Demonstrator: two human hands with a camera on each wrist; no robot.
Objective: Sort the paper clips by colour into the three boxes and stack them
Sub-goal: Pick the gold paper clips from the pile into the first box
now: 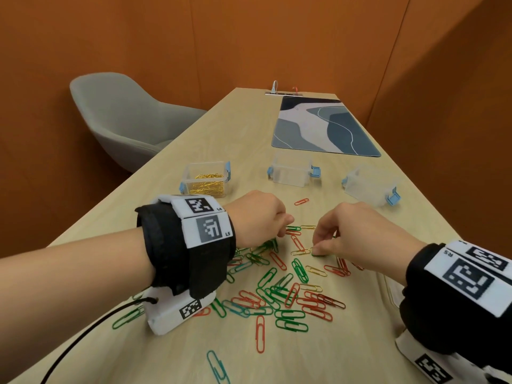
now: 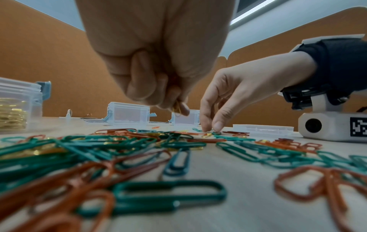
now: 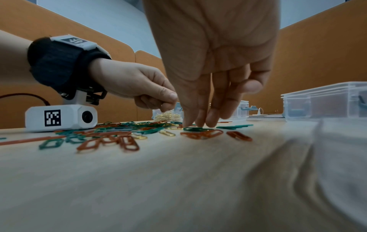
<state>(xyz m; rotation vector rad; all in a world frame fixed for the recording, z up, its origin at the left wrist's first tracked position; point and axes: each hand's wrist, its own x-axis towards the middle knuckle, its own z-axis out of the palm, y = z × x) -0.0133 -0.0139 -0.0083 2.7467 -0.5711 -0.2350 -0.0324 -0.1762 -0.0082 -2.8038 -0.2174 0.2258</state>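
Looking down from the head view, the left hand (image 1: 256,217) is curled over the clips (image 1: 277,289) spread mid-table (image 1: 171,356); the right hand (image 1: 360,239) points its fingers down at the heap's 1 o'clock edge. Three boxes stand beyond: gold box (image 1: 206,178) at 11 o'clock, middle box (image 1: 292,170) at 12, right box (image 1: 370,185) at 2.

From the left wrist, the left hand (image 2: 157,78) is fisted, fingers clamped on gold clips (image 2: 176,106); red shows inside too.

From the right wrist, the right fingers (image 3: 198,116) hang nearly straight, close together, tips touching a green clip (image 3: 195,129). I cannot tell whether they pinch it.
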